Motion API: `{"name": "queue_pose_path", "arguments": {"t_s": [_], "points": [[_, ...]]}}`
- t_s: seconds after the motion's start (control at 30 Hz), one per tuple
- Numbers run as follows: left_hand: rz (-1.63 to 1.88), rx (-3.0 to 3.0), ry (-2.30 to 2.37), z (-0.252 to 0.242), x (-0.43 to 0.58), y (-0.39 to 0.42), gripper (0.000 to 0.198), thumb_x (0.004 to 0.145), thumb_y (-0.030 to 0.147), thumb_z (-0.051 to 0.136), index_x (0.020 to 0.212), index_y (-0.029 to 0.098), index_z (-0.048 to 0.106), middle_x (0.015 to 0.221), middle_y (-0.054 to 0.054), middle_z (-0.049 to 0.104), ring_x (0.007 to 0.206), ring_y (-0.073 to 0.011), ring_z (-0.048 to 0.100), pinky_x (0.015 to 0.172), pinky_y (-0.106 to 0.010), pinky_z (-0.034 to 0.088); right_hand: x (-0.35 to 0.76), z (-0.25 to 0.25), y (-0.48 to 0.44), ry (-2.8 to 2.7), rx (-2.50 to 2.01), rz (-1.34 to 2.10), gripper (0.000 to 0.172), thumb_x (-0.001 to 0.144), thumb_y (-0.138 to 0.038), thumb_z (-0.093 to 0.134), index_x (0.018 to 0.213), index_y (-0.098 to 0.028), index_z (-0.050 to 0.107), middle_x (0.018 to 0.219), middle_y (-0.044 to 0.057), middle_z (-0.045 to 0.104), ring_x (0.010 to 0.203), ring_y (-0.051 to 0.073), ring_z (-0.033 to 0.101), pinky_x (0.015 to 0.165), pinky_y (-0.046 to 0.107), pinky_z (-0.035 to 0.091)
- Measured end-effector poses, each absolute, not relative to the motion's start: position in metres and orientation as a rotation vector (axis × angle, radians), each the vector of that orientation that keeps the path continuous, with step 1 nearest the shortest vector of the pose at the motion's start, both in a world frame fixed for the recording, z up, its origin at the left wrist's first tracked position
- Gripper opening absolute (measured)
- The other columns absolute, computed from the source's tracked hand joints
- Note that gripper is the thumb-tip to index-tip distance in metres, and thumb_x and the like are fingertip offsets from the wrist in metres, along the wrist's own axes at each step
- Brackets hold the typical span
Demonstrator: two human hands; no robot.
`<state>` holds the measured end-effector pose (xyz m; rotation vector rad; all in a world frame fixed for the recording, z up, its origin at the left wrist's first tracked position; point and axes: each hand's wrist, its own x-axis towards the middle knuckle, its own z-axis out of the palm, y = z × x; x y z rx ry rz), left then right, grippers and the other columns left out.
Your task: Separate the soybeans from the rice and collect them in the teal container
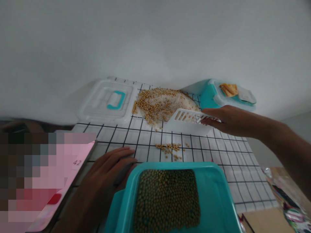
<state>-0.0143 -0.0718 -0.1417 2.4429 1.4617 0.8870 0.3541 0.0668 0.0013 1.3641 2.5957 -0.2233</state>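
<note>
My right hand (218, 118) grips the end of a white slotted plastic piece (187, 117), fingers closed on it. That piece stands on edge at the near side of a mixed pile of soybeans and rice (165, 105), hiding part of it. My left hand (111, 171) lies beside the left rim of a teal plastic bin (215, 194), fingers stretched out and holding nothing. Whether it touches the rim I cannot tell. The bin holds many soybeans (167, 200), mostly on its left side. Between bin and pile are some scattered soybeans (170, 148).
A clear lid with a teal handle (104, 103) lies at the back left. At the back right stands a lidded teal box (209, 95) with a folded orange cloth (228, 89) on top. A pink panel (77, 165) is at left. The checked tabletop (245, 174) meets a white wall behind.
</note>
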Motion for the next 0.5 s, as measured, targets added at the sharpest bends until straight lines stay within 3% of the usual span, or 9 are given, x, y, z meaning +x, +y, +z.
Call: {"name": "queue_pose_path", "arguments": {"t_s": [0.23,0.5], "points": [[0.819,2.481,1.415,-0.143,-0.022,-0.071,0.028,0.099,0.034,0.045,0.123,0.025,0.055,0.135,-0.006,0.057,0.128,-0.0240,0.051,0.106,-0.047,0.045,0.359,-0.003,0.075,2.652,1.446,-0.230,0.024,0.099,-0.039,0.050,0.095,-0.018,0.060,0.060,-0.002,0.059,0.051,0.010,0.055,0.051,0.024,0.031],[0.715,2.448,1.428,-0.124,-0.014,-0.076,0.031,0.094,0.024,0.046,0.118,0.019,0.064,0.127,-0.011,0.064,0.122,-0.0291,0.058,0.102,-0.052,0.051,0.392,0.018,0.032,2.724,1.703,-0.074,0.023,0.096,-0.042,0.053,0.088,-0.021,0.056,0.070,0.001,0.067,0.053,0.011,0.057,0.053,0.026,0.035]]}}
